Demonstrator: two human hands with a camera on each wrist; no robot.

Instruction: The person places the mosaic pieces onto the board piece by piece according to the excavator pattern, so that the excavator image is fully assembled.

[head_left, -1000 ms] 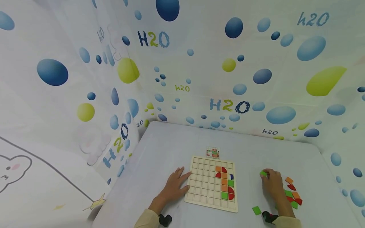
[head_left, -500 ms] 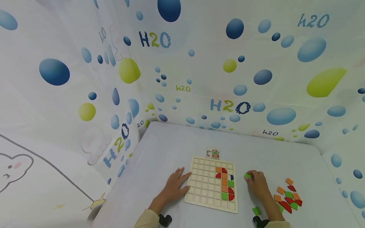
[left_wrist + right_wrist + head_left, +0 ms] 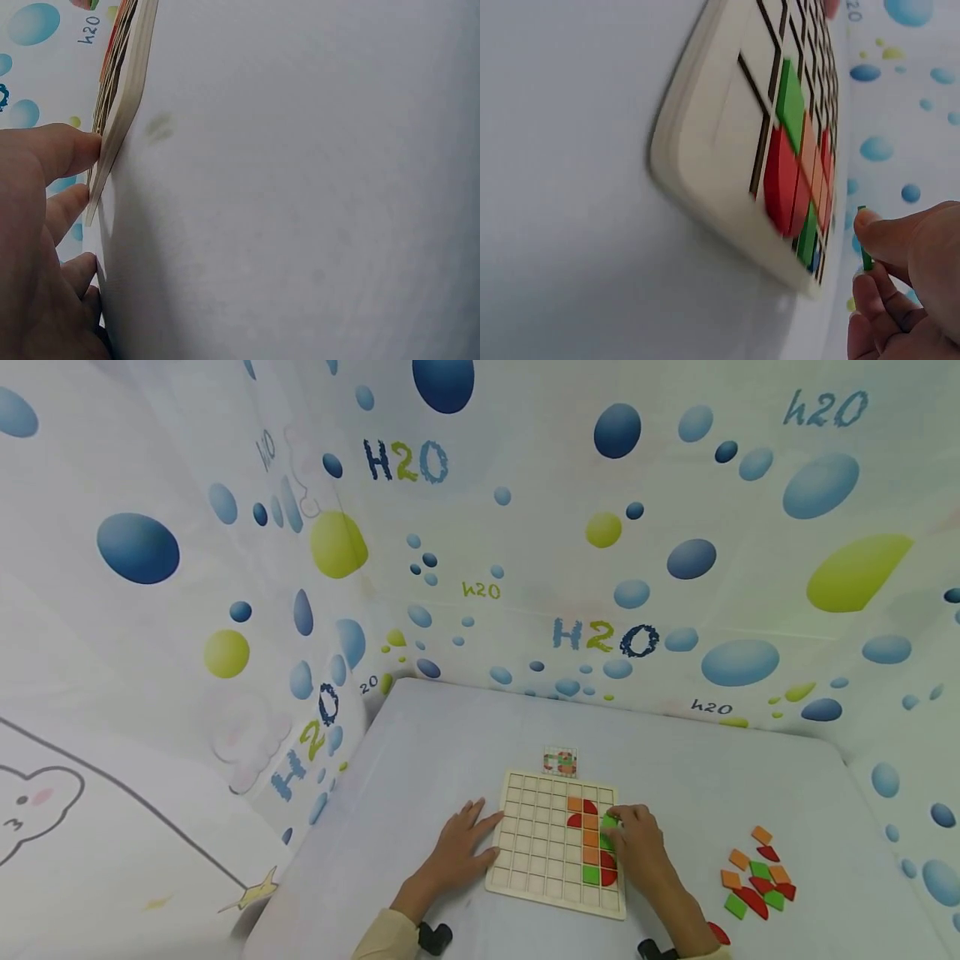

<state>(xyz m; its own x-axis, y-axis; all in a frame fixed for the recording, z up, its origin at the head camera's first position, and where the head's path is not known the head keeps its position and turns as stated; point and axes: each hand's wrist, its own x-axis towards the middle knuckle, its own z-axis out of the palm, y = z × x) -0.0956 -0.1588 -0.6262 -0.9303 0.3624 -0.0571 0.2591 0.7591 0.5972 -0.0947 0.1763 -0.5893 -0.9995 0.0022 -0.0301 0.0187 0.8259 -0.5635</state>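
A wooden grid board lies on the table, with orange, red, green and blue pieces in cells on its right side. My left hand rests flat at the board's left edge, fingers spread; in the left wrist view its fingertips touch the board's side. Over the right edge of the board, my right hand pinches a green piece. The right wrist view shows that green piece on edge between thumb and fingers, apart from the board.
A small patterned card lies just beyond the board's far edge. To the right is a loose group of orange, red and green pieces. A red piece lies by the right forearm. Printed sheets surround the table.
My right hand has moved left with the green piece, from beside the loose pieces to the board's right edge. My left hand has stayed in place.
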